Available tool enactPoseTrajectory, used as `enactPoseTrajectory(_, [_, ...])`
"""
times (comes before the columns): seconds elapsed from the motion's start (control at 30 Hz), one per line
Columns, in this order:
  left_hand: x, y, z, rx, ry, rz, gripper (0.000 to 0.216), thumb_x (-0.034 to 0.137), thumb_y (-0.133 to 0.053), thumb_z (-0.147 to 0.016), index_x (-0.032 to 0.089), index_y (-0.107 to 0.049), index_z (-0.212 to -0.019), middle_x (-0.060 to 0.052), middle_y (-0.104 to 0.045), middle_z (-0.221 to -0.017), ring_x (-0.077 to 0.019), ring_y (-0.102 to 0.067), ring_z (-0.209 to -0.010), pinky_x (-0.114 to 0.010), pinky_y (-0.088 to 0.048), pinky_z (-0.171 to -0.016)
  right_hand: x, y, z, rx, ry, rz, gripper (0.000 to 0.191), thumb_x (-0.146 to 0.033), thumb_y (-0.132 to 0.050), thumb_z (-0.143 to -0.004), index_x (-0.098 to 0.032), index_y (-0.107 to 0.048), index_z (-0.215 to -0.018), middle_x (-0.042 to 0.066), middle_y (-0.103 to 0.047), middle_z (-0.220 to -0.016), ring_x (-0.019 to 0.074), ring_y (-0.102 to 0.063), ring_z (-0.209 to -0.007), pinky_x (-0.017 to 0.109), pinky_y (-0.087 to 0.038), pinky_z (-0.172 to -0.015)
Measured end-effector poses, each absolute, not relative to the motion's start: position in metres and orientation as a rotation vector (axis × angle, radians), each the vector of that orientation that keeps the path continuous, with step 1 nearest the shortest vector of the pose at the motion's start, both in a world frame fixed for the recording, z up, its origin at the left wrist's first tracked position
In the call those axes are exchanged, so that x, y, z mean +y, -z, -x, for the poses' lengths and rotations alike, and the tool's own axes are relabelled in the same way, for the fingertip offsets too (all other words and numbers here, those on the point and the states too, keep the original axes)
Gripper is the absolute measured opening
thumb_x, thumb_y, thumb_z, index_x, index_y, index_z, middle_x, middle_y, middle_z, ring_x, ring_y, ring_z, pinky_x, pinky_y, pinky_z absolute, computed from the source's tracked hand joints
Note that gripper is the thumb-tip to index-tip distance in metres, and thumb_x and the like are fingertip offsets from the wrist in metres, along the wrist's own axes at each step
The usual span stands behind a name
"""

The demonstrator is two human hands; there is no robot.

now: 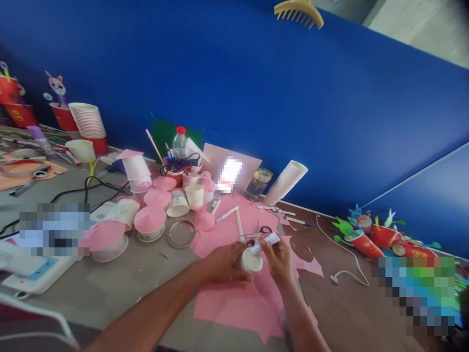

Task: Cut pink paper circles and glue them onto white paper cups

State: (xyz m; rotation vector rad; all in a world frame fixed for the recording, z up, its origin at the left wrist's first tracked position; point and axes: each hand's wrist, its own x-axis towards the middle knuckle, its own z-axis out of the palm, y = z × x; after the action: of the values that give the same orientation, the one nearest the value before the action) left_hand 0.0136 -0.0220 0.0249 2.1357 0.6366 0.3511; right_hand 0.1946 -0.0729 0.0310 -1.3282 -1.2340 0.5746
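My left hand (224, 262) is wrapped round a small white paper cup (251, 262) lying on its side over pink paper (238, 305). My right hand (279, 258) pinches a white tube with a blue end (266, 241), its tip against the cup's rim. Scissors (260, 231) lie just beyond the hands on the pink paper.
Several paper cups with pink cone lids (150, 221) crowd the table's left-centre, by a water bottle (179, 143) and a leaning cup stack (286, 182). Another cup stack (88, 121) stands far left. A white cable (348, 264) and red cup figures (370, 239) lie right. A blue wall (256, 88) backs the table.
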Motion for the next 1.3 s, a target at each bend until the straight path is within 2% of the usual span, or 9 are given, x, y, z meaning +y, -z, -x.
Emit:
enactPoseTrajectory(0.2, [-0.023,-0.027,-0.013,0.613,-0.392,-2.132,0.065,0.045,-0.07,-0.067,0.024,-0.048,-0.124,-0.006,-0.06,-0.115,-0.0253,-0.058,-0.098,-0.033,-0.045,-0.08,-0.074,-0.035,-0.194,-1.242,-0.7,1.285,0.026,-0.042,-0.067,-0.077,-0.017,-0.061,-0.074,0.002,-0.059,-0.069,0.0156,-0.052,-0.063,0.027,-0.043,-0.057])
enactPoseTrajectory(0.43, [-0.023,-0.029,-0.013,0.65,-0.354,-2.114,0.061,0.047,-0.069,-0.067,0.024,-0.049,-0.121,-0.005,-0.061,-0.111,-0.0244,-0.06,-0.091,-0.03,-0.045,-0.07,-0.077,-0.036,-0.194,-1.347,-0.601,1.149,0.015,-0.034,-0.063,-0.082,-0.021,-0.059,-0.086,0.004,-0.061,-0.081,0.0188,-0.057,-0.074,0.031,-0.046,-0.066])
enactPoseTrajectory(0.6, [-0.023,-0.03,-0.014,0.657,-0.366,-2.131,0.055,0.046,-0.068,-0.068,0.023,-0.051,-0.115,-0.005,-0.061,-0.108,-0.0237,-0.059,-0.09,-0.03,-0.045,-0.072,-0.079,-0.043,-0.19,-1.689,-0.305,1.212,0.006,-0.024,-0.058,-0.082,-0.023,-0.059,-0.088,0.005,-0.062,-0.086,0.0234,-0.056,-0.087,0.039,-0.044,-0.08])
enactPoseTrajectory(0.83, [-0.024,-0.026,-0.014,0.664,-0.36,-2.12,0.063,0.048,-0.069,-0.067,0.026,-0.048,-0.122,-0.005,-0.059,-0.114,-0.024,-0.059,-0.095,-0.03,-0.045,-0.074,-0.079,-0.052,-0.193,-1.739,0.005,1.271,0.008,-0.016,-0.055,-0.08,-0.024,-0.053,-0.082,0.004,-0.056,-0.078,0.0225,-0.051,-0.08,0.037,-0.042,-0.074])
enactPoseTrajectory(0.97, [-0.023,-0.025,-0.013,0.649,-0.361,-2.113,0.07,0.046,-0.07,-0.066,0.026,-0.045,-0.128,-0.006,-0.059,-0.116,-0.025,-0.059,-0.098,-0.032,-0.046,-0.078,-0.081,-0.054,-0.196,-1.687,-0.134,1.319,0.009,-0.019,-0.052,-0.081,-0.023,-0.049,-0.073,0.001,-0.05,-0.069,0.0184,-0.048,-0.068,0.031,-0.039,-0.063])
enactPoseTrajectory(1.13, [-0.024,-0.026,-0.013,0.649,-0.354,-2.116,0.074,0.046,-0.07,-0.066,0.026,-0.042,-0.132,-0.006,-0.059,-0.117,-0.025,-0.059,-0.096,-0.032,-0.046,-0.077,-0.086,-0.05,-0.196,-1.568,-0.55,1.302,0.018,-0.03,-0.057,-0.081,-0.021,-0.049,-0.068,-0.002,-0.045,-0.063,0.0137,-0.042,-0.057,0.027,-0.033,-0.053])
enactPoseTrajectory(1.3, [-0.024,-0.029,-0.012,0.649,-0.351,-2.12,0.066,0.047,-0.069,-0.067,0.026,-0.047,-0.126,-0.005,-0.06,-0.116,-0.0248,-0.059,-0.096,-0.03,-0.045,-0.074,-0.082,-0.046,-0.194,-1.178,-0.872,1.061,0.028,-0.044,-0.061,-0.08,-0.02,-0.053,-0.068,0.0,-0.048,-0.064,0.0147,-0.046,-0.06,0.027,-0.037,-0.054])
